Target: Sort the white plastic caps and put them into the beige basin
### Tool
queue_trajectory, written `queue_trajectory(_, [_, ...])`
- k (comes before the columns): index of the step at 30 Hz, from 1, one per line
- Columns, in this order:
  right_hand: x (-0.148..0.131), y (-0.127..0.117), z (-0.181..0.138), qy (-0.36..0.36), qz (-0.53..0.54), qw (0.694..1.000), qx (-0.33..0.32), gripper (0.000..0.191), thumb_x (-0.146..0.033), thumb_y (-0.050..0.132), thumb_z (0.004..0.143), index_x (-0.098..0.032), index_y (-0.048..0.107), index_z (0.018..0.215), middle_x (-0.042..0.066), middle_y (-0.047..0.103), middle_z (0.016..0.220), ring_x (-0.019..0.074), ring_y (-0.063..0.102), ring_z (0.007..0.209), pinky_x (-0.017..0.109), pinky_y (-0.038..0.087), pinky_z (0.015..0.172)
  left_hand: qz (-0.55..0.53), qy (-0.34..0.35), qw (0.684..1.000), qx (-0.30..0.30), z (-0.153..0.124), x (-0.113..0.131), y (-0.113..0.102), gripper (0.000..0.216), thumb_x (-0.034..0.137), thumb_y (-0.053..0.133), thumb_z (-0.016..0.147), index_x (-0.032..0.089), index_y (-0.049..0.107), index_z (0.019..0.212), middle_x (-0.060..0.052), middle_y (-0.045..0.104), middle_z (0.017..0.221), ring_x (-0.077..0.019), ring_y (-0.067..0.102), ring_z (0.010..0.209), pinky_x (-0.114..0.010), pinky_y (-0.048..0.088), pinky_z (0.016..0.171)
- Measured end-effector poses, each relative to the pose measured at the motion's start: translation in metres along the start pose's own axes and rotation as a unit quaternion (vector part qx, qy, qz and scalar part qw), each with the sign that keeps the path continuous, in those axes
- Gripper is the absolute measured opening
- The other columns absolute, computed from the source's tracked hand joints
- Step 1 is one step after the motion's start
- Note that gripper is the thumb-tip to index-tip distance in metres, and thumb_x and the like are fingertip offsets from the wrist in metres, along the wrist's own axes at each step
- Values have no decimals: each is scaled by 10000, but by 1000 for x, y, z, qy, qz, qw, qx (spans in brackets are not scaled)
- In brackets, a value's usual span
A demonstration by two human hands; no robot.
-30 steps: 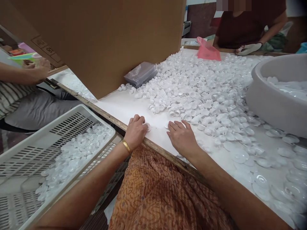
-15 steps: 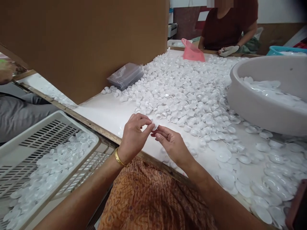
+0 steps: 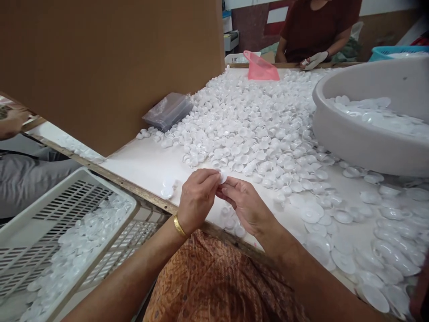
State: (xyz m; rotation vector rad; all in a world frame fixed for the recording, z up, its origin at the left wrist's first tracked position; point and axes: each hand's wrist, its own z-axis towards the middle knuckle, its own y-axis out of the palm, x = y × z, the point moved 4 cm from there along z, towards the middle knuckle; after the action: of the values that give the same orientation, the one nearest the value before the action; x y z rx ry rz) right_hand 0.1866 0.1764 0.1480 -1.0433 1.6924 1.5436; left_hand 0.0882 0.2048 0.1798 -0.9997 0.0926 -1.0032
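Note:
Between the fingertips of both hands is a small round white plastic piece point(image 3: 222, 177), partly covered by the fingers. My left hand point(image 3: 198, 197), with a gold bracelet at the wrist, is closed in a pinch on its left side. My right hand point(image 3: 244, 201) grips it from the right with thumb and fingers together. Both hands are above the table's front edge. Beyond them spreads a large heap of small white plastic pieces point(image 3: 248, 120). One white piece point(image 3: 166, 189) lies alone to the left of my left hand, and several small ones point(image 3: 231, 221) lie just under my right hand.
At lower left stands a slatted basket point(image 3: 136, 208) partly filled with white pieces. A brown cardboard panel point(image 3: 134, 62) rises at left, near a plastic-wrapped pack point(image 3: 169, 111). A pink scoop point(image 3: 259, 67), a large grey tub point(image 3: 362, 147) and a person point(image 3: 318, 31) are farther off.
My fingers have closed in more on the white piece, and it is turned with its round face showing. A lone white piece now lies left of my left hand. The camera view has shifted slightly.

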Motion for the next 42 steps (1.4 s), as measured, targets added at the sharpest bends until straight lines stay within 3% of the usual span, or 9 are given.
queue_trajectory(10, [-1,-4,2,1,38,999,4,141,-183,547,691,-180,665,768,8,664,786,141,602,822,328,447,869,-1,-21,999,33,-5,-3,17,181,190,447,861,180,626,888,-71,642,942,-149,579,902,-284,473,802])
queue_trajectory(15, [-8,-9,6,-18,-49,996,-71,278,-146,501,738,-186,643,973,29,670,961,145,593,935,362,423,925,-18,-21,999,29,3,-2,6,181,219,465,854,192,642,879,-54,640,928,-141,578,870,-276,473,777])
queue_trajectory(17, [-11,-20,9,-23,-141,989,-42,349,-118,491,743,-186,609,1064,54,646,1058,158,587,974,389,421,929,-9,-23,999,20,1,-15,-4,170,223,488,841,194,654,856,-50,645,891,-152,568,851,-292,469,767])
queue_trajectory(21, [-29,-50,10,-117,-296,937,141,411,-89,439,769,-175,557,1153,88,587,1176,174,581,1010,404,425,925,169,-31,984,-47,-17,-53,-26,178,233,512,809,195,682,779,-78,605,815,-217,512,840,-370,437,743])
queue_trajectory(24, [-35,-60,9,-131,-361,907,173,388,-107,430,781,-158,565,1142,83,614,1133,176,597,988,372,445,903,308,-45,942,-129,-30,-67,-33,206,246,501,799,171,686,749,-115,564,825,-266,474,868,-399,419,716])
queue_trajectory(26, [-37,-62,8,-134,-430,875,175,362,-131,444,786,-164,586,1118,69,629,1111,185,586,1009,359,447,895,350,-66,925,-134,-31,-62,-33,223,265,490,805,155,681,838,-130,560,848,-286,464,884,-405,419,700])
queue_trajectory(30, [-42,-65,7,-153,-534,806,202,345,-142,451,788,-176,611,1092,54,650,1072,191,600,963,347,453,864,294,-31,946,-131,-20,-32,-3,299,251,456,840,181,595,1095,-117,568,1035,-275,462,984,-388,441,740])
queue_trajectory(34, [-48,-76,2,-157,-554,790,211,322,-151,440,797,-184,629,1055,32,684,949,164,621,813,306,476,767,222,47,954,-197,-16,-23,35,319,127,408,841,147,582,1107,-117,565,1127,-232,498,1022,-348,447,824])
queue_trajectory(42, [-50,-86,-14,-147,-601,760,198,297,-162,426,819,-188,628,1035,42,669,998,175,607,861,313,462,767,166,13,976,-142,-25,-55,15,241,247,467,846,148,619,1005,-83,651,984,-203,597,904,-313,490,787])
